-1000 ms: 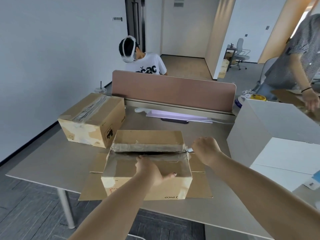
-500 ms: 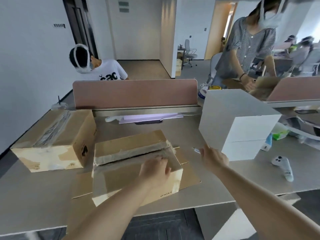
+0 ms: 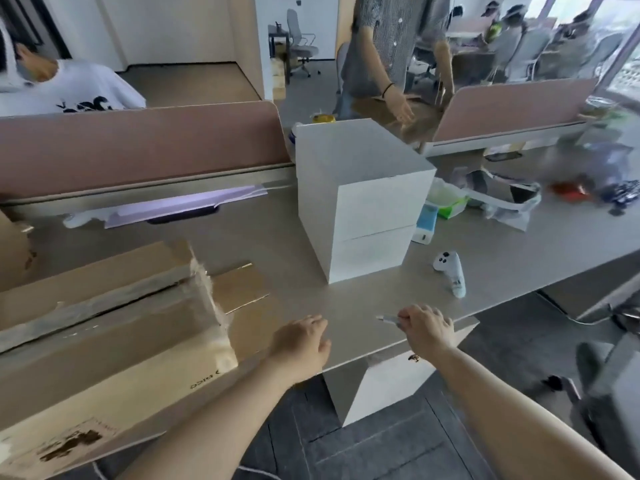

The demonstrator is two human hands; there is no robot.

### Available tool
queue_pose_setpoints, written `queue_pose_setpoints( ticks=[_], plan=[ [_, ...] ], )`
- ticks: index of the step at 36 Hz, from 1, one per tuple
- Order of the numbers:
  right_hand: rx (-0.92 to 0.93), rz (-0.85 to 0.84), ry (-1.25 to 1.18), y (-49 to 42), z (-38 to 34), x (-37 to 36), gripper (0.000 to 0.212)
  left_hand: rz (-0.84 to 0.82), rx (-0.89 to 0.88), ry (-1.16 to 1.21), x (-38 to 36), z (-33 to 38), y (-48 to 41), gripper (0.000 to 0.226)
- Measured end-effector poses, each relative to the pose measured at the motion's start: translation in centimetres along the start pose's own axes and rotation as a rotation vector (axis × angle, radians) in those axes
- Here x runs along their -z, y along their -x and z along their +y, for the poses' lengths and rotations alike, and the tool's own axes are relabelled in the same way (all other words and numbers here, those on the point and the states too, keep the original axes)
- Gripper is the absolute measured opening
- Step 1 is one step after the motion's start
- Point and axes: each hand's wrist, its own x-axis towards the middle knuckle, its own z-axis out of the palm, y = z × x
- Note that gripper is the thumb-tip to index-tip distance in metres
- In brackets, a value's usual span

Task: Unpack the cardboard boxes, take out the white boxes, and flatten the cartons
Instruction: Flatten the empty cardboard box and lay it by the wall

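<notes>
A brown cardboard carton (image 3: 114, 337) lies at the left on the desk, its top tape slit along the seam, with flattened cardboard (image 3: 239, 289) under it. Two white boxes (image 3: 360, 202) stand stacked in the middle of the desk. My left hand (image 3: 303, 344) hovers over the desk's front edge just right of the carton, fingers relaxed, holding nothing. My right hand (image 3: 427, 327) grips a small silver cutter (image 3: 388, 319) whose tip points left, low over the desk in front of the white boxes.
A white controller (image 3: 450, 271) lies right of the white boxes. Beyond it sit a tissue pack (image 3: 450, 202) and bags. A pink divider (image 3: 138, 147) closes the desk's far side. Another carton's corner (image 3: 12, 251) shows at far left. One person stands behind the desk, another sits beyond the divider.
My view has swung right. My left hand came off the carton's top and moved right over the desk. My right hand drew the cutter away from the carton toward the desk's front.
</notes>
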Motion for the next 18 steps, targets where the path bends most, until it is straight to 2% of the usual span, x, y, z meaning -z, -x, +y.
queue_pose_setpoints(
  ticks=[3,10,18],
  plan=[
    [0.096,-0.037,-0.060,-2.2,2.0,-1.6,0.022,-0.065,0.076,0.024,-2.3,1.4,-1.9,0.051],
    [0.319,-0.073,-0.060,-6.3,5.1,-5.1,0.021,-0.080,0.260,0.109,-7.1,3.3,-4.8,0.052],
    [0.404,-0.074,-0.072,-7.2,5.5,-5.8,0.020,-0.076,0.360,0.076,-7.3,3.5,-4.0,0.050]
  ],
)
